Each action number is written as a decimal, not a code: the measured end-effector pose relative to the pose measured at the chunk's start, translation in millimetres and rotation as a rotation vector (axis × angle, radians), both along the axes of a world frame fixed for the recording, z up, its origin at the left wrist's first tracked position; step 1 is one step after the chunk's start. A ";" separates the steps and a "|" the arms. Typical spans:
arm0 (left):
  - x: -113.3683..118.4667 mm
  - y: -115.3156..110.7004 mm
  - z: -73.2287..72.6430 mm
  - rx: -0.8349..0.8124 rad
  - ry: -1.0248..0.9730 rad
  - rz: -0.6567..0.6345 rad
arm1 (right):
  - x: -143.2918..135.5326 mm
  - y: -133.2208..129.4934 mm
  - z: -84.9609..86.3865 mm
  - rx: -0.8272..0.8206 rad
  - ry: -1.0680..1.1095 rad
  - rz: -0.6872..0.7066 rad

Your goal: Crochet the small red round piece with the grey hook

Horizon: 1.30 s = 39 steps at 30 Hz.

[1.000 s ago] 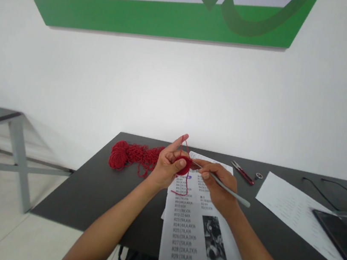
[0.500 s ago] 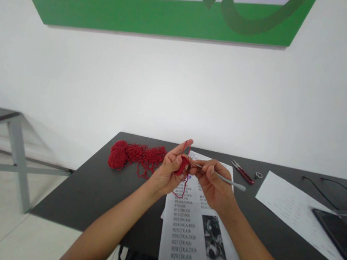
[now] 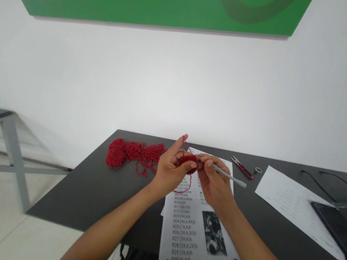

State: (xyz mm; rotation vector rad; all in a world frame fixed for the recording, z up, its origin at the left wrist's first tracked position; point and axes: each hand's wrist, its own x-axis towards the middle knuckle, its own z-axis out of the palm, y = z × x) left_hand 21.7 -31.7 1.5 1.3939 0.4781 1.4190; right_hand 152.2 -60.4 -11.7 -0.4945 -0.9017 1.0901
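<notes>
My left hand (image 3: 171,164) pinches a small round piece of red crochet (image 3: 192,163) between thumb and fingers. Its raised index finger carries a strand of red yarn (image 3: 185,144) that runs down to the piece. My right hand (image 3: 213,178) is closed around a crochet hook (image 3: 229,176) with a grey handle, its tip at the edge of the crochet. Fingertips of both hands meet near the piece and partly hide the stitches. A loose yarn tail hangs below, over a printed pattern sheet (image 3: 184,235).
On the dark table (image 3: 86,199), a ball of red yarn (image 3: 117,152) with a tangled length lies at left. Thread snips (image 3: 242,167), a small ring (image 3: 257,170), another paper (image 3: 292,207), glasses (image 3: 329,192) and a dark phone-like device (image 3: 336,230) lie at right. A wall stands behind.
My left hand has turned, with its thumb now across the front of the crochet piece. The piece and the hook have shifted slightly right relative to the sheet. The view has tilted a little.
</notes>
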 end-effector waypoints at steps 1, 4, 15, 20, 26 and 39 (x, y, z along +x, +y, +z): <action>0.1 -0.1 -0.2 0.003 0.015 0.010 | 0.4 -0.2 -1.4 0.004 -0.033 -0.036; -0.5 1.2 -0.5 -0.008 0.051 0.021 | 2.8 0.0 -5.6 0.010 -0.133 -0.133; 0.1 1.0 -0.1 -0.069 0.057 -0.014 | 9.9 2.7 -1.5 0.002 -0.216 -0.254; -1.7 3.1 -0.9 -0.048 0.091 0.014 | 15.3 -4.0 10.3 0.095 -0.443 -0.419; -1.4 3.5 -0.4 -0.024 0.101 0.027 | 15.1 -10.2 17.2 0.189 -0.606 -0.538; 0.1 0.7 -6.3 0.254 0.296 0.273 | 11.0 -10.7 3.4 0.384 -0.725 -0.612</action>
